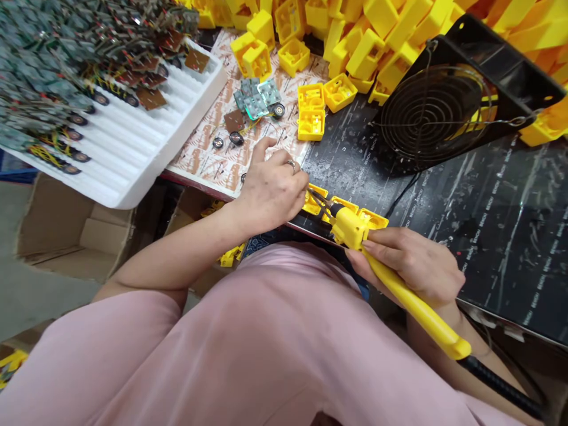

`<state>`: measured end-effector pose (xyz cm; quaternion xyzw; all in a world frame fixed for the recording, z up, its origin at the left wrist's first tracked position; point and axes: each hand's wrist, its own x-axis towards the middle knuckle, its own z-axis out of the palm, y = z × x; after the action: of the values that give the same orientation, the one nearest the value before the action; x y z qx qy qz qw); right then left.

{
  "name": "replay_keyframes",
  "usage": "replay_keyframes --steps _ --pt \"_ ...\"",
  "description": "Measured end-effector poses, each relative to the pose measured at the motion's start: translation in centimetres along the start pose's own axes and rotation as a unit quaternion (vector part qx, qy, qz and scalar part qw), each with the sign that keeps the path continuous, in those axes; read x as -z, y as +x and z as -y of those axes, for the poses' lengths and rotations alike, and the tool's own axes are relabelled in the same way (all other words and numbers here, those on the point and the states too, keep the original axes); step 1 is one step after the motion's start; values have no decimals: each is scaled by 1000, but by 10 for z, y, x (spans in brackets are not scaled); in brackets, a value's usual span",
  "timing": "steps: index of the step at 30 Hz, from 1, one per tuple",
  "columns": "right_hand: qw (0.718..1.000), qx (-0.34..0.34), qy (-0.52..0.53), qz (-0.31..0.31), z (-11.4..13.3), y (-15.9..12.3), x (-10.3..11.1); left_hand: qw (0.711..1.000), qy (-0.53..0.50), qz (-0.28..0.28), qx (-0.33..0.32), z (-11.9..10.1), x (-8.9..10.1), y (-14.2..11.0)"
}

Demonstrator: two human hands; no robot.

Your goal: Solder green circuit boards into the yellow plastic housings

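My right hand (410,263) grips a yellow soldering iron (399,284) with a black cord at its rear end. The iron's metal tip points left, over a small yellow plastic housing (316,200) near the table's front edge. My left hand (277,186), with a ring on one finger, is right beside that housing. Its little finger sticks up and the other fingers curl down, closed; the fingertips and whatever they pinch are hidden. Two more yellow housings (373,219) lie in a row to the right, partly behind the iron.
A black fan (444,112) stands at the back right before a heap of yellow housings (386,35). Circuit boards with wired round parts fill a white foam tray (177,127) at left. Loose boards (255,97) lie beyond my left hand. A cardboard box (75,231) sits below.
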<state>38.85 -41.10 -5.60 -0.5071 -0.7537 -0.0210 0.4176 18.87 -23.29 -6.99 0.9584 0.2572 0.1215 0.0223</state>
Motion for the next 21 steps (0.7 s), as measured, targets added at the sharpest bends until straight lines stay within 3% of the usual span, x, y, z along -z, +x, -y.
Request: replay_keyframes --steps 3,7,12,21 --pt "999 -30 2 21 0 -5 6 999 7 28 -13 0 4 3" --pt "995 -95 -7 -18 -2 -14 10 997 65 18 -39 -1 5 3" --pt "998 -56 3 -28 -4 -8 6 996 77 -31 -34 0 2 -3" --pt "999 -31 13 -3 -1 -7 0 999 19 -24 -12 1 0 -6"
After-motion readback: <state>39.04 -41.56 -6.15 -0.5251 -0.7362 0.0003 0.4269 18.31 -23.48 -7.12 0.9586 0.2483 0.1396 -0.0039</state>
